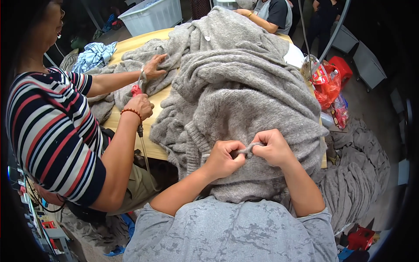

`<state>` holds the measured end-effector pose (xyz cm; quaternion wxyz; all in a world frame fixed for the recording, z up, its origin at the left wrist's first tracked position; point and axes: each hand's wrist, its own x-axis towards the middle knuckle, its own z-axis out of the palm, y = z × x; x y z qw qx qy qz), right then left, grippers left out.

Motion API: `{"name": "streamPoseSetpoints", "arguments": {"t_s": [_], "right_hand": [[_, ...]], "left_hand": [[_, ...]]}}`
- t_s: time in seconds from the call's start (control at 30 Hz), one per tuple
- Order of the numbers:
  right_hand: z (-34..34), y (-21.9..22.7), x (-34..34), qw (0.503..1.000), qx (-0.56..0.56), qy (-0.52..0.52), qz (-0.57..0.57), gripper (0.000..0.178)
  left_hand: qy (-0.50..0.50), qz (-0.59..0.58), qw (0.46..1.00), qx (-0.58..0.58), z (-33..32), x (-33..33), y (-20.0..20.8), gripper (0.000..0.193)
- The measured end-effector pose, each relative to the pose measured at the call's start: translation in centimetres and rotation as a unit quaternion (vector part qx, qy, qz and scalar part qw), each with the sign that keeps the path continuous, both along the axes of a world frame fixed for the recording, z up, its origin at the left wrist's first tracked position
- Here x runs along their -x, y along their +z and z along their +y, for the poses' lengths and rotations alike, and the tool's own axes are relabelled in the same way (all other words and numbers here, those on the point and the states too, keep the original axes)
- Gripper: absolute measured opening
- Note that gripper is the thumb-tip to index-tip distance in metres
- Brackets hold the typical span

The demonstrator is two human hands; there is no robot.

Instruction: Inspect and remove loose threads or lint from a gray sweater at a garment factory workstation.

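Observation:
In front of me a large heap of grey knitted fabric covers much of the table and hangs over its near edge. My left hand pinches a short twisted piece of grey knit. On the other end of that piece my right hand is closed too, thumb against fingers. The two hands are close together, just above the fabric. A ribbed band of the knit lies left of my left hand.
At the left a co-worker in a striped shirt holds a red-handled tool with a hose over the wooden table. Beyond stands a white bin. Red bags hang at the right, above more grey fabric.

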<state>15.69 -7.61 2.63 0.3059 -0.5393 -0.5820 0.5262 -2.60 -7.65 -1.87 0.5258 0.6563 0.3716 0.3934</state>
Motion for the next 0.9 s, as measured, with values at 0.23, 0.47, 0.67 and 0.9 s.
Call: {"name": "streamPoseSetpoints", "arguments": {"t_s": [0.23,0.47,0.67,0.9], "right_hand": [[-0.7,0.3,-0.3,0.996,-0.059,0.063,-0.019,0.007],[-5.5,2.2,-4.5,0.917,-0.253,-0.035,-0.305,0.018],[-6.4,0.7,-5.9,0.918,-0.324,-0.082,-0.213,0.014],[-5.8,0.9,-5.5,0.933,-0.289,-0.107,-0.187,0.016]], "left_hand": [[-0.103,-0.084,0.975,0.177,1.1,0.9,-0.6,0.009],[-0.044,0.105,0.990,0.078,1.3,2.3,1.5,0.012],[-0.065,0.195,0.923,-0.326,1.1,-1.4,5.2,0.027],[-0.169,0.210,0.952,-0.146,1.4,-4.0,5.8,0.011]]}}
